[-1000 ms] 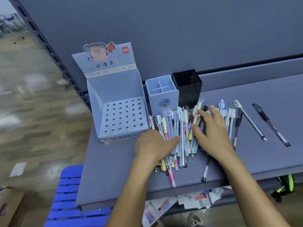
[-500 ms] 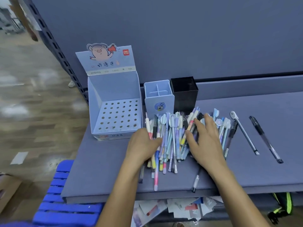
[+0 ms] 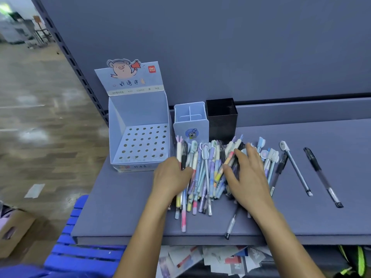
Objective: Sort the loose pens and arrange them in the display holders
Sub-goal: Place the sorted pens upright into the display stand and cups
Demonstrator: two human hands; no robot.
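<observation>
Slate-blue shelving fills the frame, and a flat shelf (image 3: 120,207) of the same colour crosses the lower half. At its centre lies a heap of loose pens (image 3: 206,173), mostly pastel, their caps pointing towards the back.

The left hand (image 3: 170,177) presses against the heap's left edge with its fingers loosely bent, and no pen is plainly gripped. The right hand (image 3: 249,177) rests on the heap's right part with its fingers spread and nearly straight, holding nothing.

Behind the heap, from left to right, stand three holders:
- a pale blue cardboard display box (image 3: 138,125) with a perforated floor and a pig on its header card
- a light blue divided holder (image 3: 190,121)
- a black mesh cup (image 3: 221,117)

All three are without pens.

Right of the heap, apart from it, lie a white-capped pen (image 3: 297,169) and a black gel pen (image 3: 321,175). A clear pen (image 3: 230,223) points towards the shelf's front edge.

A blue plastic crate (image 3: 80,253) sits at lower left, and paper scraps (image 3: 210,259) lie below the shelf.
</observation>
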